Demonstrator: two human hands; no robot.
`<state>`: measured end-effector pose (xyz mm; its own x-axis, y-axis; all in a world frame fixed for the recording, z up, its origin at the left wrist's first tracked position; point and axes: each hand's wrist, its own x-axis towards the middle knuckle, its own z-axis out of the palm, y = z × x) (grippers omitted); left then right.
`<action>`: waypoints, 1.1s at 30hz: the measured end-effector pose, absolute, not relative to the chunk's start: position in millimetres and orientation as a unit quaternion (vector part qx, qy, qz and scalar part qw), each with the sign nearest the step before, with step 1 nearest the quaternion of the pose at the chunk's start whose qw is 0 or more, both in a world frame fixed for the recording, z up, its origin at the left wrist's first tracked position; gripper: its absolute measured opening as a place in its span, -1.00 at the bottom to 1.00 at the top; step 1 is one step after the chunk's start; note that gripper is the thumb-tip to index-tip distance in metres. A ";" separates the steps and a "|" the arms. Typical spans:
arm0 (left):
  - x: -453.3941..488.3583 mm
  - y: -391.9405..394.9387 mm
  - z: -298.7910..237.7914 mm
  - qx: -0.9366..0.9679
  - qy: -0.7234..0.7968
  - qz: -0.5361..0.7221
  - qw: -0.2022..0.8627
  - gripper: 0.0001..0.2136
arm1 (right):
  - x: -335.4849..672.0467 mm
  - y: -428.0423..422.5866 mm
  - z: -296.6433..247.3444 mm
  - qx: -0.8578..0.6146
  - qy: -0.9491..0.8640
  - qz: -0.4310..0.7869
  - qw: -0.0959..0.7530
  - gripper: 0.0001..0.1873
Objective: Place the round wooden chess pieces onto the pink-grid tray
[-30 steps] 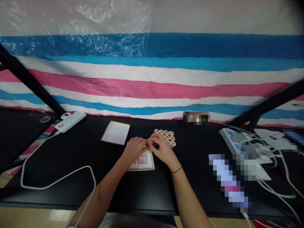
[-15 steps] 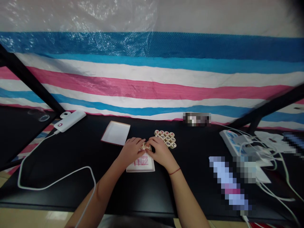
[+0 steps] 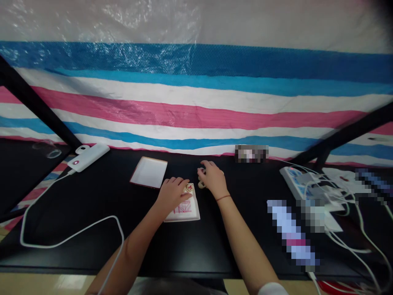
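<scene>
My left hand lies over the left side of a shallow white box with a pink drawing on its floor. Its thumb and fingers are apart, on either side of a round xiangqi piece with a red character at the box's far end. Whether more pieces sit under that hand is hidden. Outside the box to the right, my right hand spreads over the group of xiangqi pieces, fingers curved down and apart. It covers most of the group; only a few pieces on the left show.
A box lid lies inside up behind my left hand. A white power bank with a cable is at the left. On the right are a power strip with tangled cables and a blurred phone-like object. Striped sheeting hangs behind.
My right hand has left the box and moved right and away from me, onto the group of pieces. The left hand has stayed at the box, where one piece now shows beside it.
</scene>
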<state>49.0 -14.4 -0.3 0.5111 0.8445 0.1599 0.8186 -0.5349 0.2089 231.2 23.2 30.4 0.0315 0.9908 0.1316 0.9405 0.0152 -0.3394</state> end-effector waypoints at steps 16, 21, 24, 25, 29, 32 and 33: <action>40.8 -9.9 -4.4 0.861 0.432 0.264 0.056 -0.66 | 213.9 39.9 40.5 -0.734 -0.672 0.091 0.036 -0.79; 19.7 -10.3 7.4 0.807 0.437 0.369 0.148 -0.63 | 207.4 11.3 50.4 -0.620 -0.684 0.218 0.317 -0.77; 10.7 -16.6 11.6 0.804 0.416 0.380 0.191 -0.64 | 193.9 -13.9 47.8 -0.534 -0.653 0.356 0.401 -0.74; 8.2 -19.3 12.5 0.804 0.409 0.380 0.203 -0.67 | 188.9 -20.6 44.8 -0.518 -0.639 0.390 0.414 -0.74; -4.0 -29.0 15.6 0.802 0.408 0.370 0.232 -0.78 | 174.3 -32.0 27.3 -0.487 -0.573 0.477 0.455 -0.70; -15.0 -33.4 16.3 0.791 0.422 0.374 0.239 -0.87 | 172.8 -28.8 15.9 -0.483 -0.514 0.504 0.499 -0.64; -18.0 -34.5 15.9 0.789 0.430 0.369 0.237 -0.91 | 173.7 -27.2 13.6 -0.484 -0.499 0.502 0.515 -0.63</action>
<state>-18.0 -34.5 15.9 0.3579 0.8537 0.3783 0.5034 -0.5176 0.6918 173.7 -27.2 13.6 -0.0017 0.9996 0.0282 -0.0343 0.0281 -0.9990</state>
